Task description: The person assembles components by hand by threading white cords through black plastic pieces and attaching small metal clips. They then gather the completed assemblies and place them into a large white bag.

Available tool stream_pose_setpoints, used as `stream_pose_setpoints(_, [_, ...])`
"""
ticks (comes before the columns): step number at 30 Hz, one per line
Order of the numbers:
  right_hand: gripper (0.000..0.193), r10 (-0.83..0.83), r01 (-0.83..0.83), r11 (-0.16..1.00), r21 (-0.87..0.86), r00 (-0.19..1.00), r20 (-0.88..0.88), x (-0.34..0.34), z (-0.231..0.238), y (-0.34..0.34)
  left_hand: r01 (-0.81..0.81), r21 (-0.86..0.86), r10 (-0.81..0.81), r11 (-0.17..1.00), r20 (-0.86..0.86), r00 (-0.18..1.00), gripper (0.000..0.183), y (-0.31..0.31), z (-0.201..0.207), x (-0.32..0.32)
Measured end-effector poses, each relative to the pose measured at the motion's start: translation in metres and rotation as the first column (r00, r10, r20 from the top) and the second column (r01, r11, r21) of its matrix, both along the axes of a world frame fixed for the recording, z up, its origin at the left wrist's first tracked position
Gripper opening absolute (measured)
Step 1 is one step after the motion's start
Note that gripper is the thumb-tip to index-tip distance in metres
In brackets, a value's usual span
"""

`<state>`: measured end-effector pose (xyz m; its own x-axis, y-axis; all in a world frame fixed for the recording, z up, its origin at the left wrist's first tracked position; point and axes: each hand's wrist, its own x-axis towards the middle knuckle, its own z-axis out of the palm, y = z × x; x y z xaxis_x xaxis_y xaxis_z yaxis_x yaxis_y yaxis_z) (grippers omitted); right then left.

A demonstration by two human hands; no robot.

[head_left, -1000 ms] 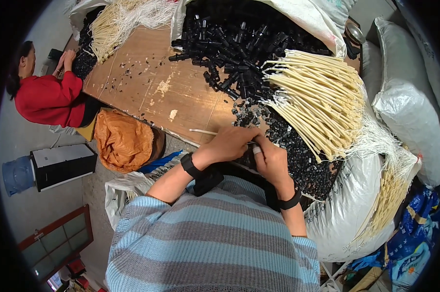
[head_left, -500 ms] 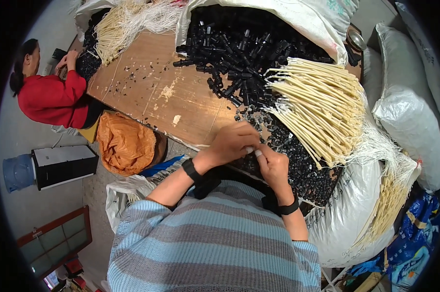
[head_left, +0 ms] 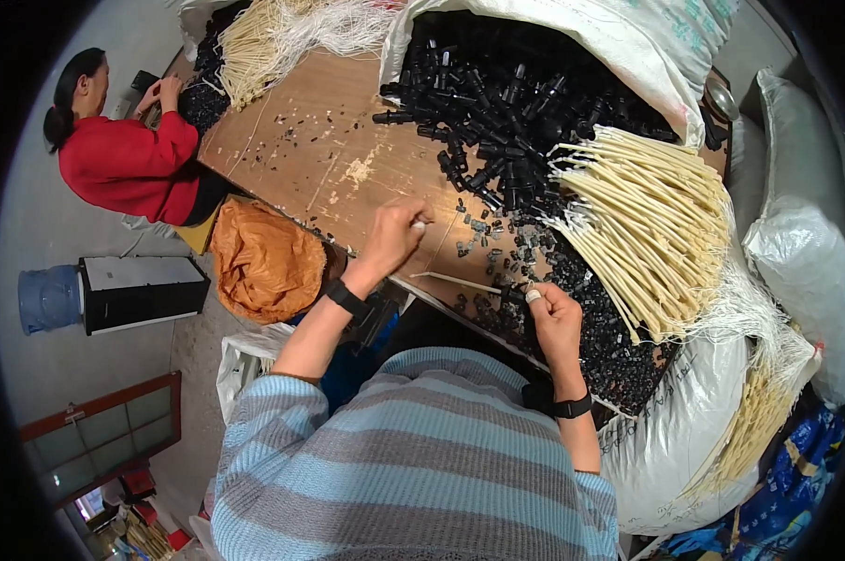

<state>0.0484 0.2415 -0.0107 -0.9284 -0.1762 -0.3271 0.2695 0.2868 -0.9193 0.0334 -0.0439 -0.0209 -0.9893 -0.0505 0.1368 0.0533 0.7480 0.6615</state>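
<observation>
In my right hand [head_left: 559,323], fingers and thumb pinch a black plastic fitting [head_left: 513,295]. A thin cream tube [head_left: 462,281] runs out of that fitting toward the left, over the table's near edge. My left hand [head_left: 392,241] is raised apart from it, up and to the left, its fingers curled against the thumb; what they hold, if anything, I cannot make out. Small black and clear pieces [head_left: 619,360] lie heaped around my right hand. Beyond them rests a large bundle of cream tubes [head_left: 651,229] with white string ends.
Black fittings [head_left: 497,122] spill from a white sack [head_left: 572,33] at the back. The wooden table [head_left: 301,140] carries scattered bits. A person in red [head_left: 128,168] works at the far left. An orange bag [head_left: 265,262] stands beside the table; full sacks [head_left: 801,234] stand at right.
My hands, together before, are now apart: the left has moved up and left, the right slightly right and down. The cream tube now shows between them. The view has shifted.
</observation>
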Motion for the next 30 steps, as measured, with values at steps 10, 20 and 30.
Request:
stream_pose_setpoints(10, [0.011,-0.067,0.07,0.994,-0.082,0.997,0.037,0.0,-0.006,0.011,-0.012,0.199,0.019,0.98,-0.033,0.999,0.026,0.043,-0.006,-0.037])
stream_pose_setpoints(20, [0.019,-0.025,0.016,0.983,-0.182,0.999,-0.045,-0.016,-0.005,0.003,0.45,0.053,-0.418,0.892,-0.287,0.862,0.03,0.134,0.022,0.008])
stream_pose_setpoints(30, [0.012,0.237,0.232,0.863,0.449,0.599,-0.765,-0.01,0.001,-0.001,-0.105,0.692,-0.163,0.714,0.31,0.937,0.026,0.126,0.026,0.002])
